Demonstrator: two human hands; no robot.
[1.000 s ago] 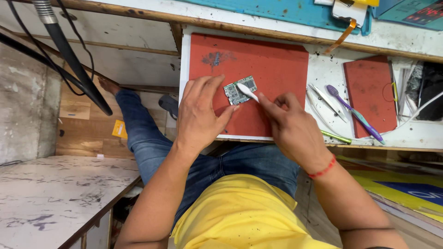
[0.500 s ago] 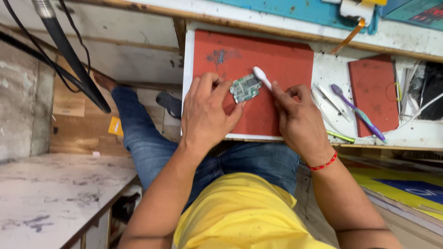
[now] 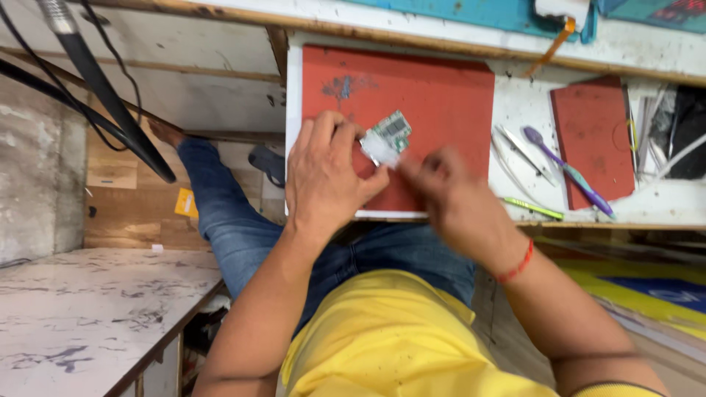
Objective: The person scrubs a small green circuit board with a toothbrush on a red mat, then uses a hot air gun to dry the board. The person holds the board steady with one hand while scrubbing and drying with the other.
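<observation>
Left hand (image 3: 323,180) lies palm-down on the red mat (image 3: 441,95), fingers loosely spread, with the fingertips pinning the near edge of a small green circuit board (image 3: 388,136). That board sits a little to the mat's centre-left, at about two o'clock from the left hand. Half a second ago the right hand (image 3: 448,195) held a white-tipped tool over the board; now it has swung in at four o'clock from the board and is motion-blurred, so I cannot tell whether it pinches anything. The board has also shifted slightly and looks tilted, which suggests the work on it is mid-stroke rather than finished. At three o'clock on the white bench (image 3: 529,110) lie tweezers (image 3: 523,151), a purple pen (image 3: 566,176), a green pen (image 3: 531,208) and a smaller red pad (image 3: 592,140). Below are blue jeans and a marbled tabletop (image 3: 88,309) at eight o'clock.
</observation>
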